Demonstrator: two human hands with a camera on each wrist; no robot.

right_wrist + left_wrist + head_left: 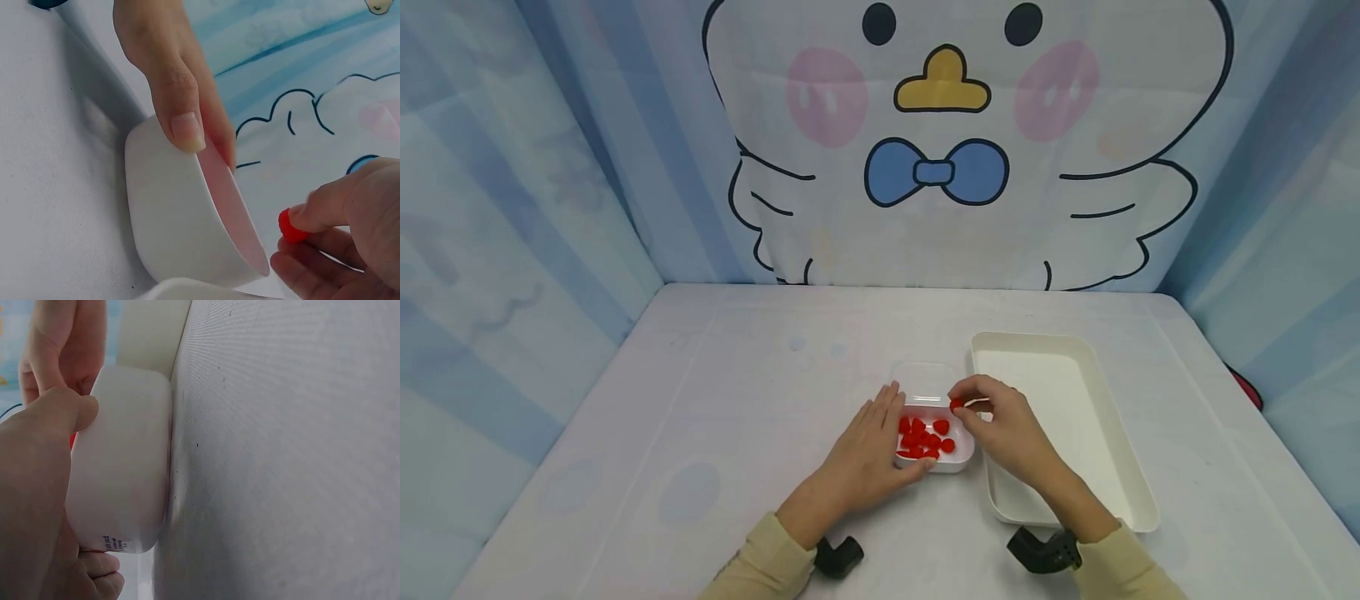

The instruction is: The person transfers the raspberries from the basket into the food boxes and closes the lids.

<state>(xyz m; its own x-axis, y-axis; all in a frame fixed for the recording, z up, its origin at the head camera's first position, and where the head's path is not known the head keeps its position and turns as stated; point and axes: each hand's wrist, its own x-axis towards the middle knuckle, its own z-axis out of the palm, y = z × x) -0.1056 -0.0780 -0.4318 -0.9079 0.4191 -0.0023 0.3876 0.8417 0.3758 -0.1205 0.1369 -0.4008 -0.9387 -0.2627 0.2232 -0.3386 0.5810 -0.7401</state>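
A small white container (954,466) with a raised clear lid (925,380) stands on the table. Several small red berry-like pieces (917,438) lie inside it. My left hand (868,454) holds the container at its near left corner, with the fingers along the left side and the thumb on the front rim. Above the container's right side, my right hand (1003,423) pinches one red berry-like piece (290,226) between thumb and fingers. In the right wrist view this piece has a bumpy surface and is clear of the rim. The left wrist view mostly hides the contents.
A shallow cream tray (1078,408) lies right of the container, partly under my right forearm. The white table (715,392) extends to the left, with patterned curtains (535,250) around it. Black wrist devices (1045,552) sit by the sleeves.
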